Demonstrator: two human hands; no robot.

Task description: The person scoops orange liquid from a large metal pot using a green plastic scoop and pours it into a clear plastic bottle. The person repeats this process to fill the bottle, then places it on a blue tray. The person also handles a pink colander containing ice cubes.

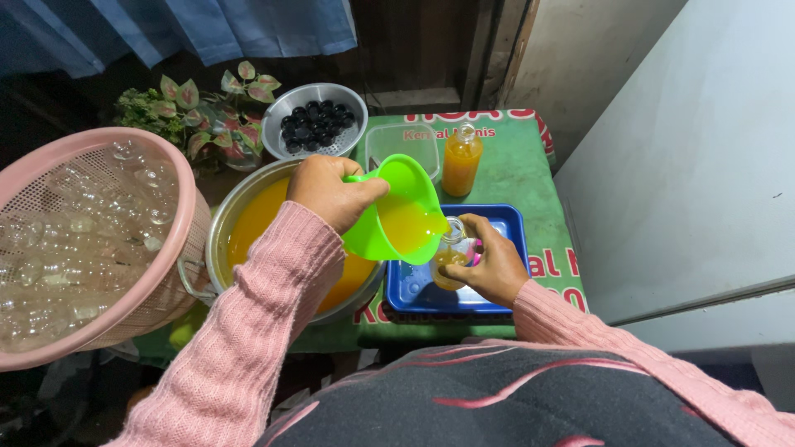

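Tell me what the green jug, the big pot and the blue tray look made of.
Green jug: glossy, slightly translucent plastic, probably. Big pot: metal, likely steel or aluminium, going by its shiny grey rim. Blue tray: smooth moulded plastic, it seems.

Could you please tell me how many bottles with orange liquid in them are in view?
2: a full bottle standing on the green cloth, and a partly filled bottle steadied by the right hand in the blue tray.

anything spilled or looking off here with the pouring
Nothing stands out. The left hand tips the green jug of orange liquid into the small bottle, which the right hand steadies upright in the blue tray. No orange liquid shows on the tray or green cloth.
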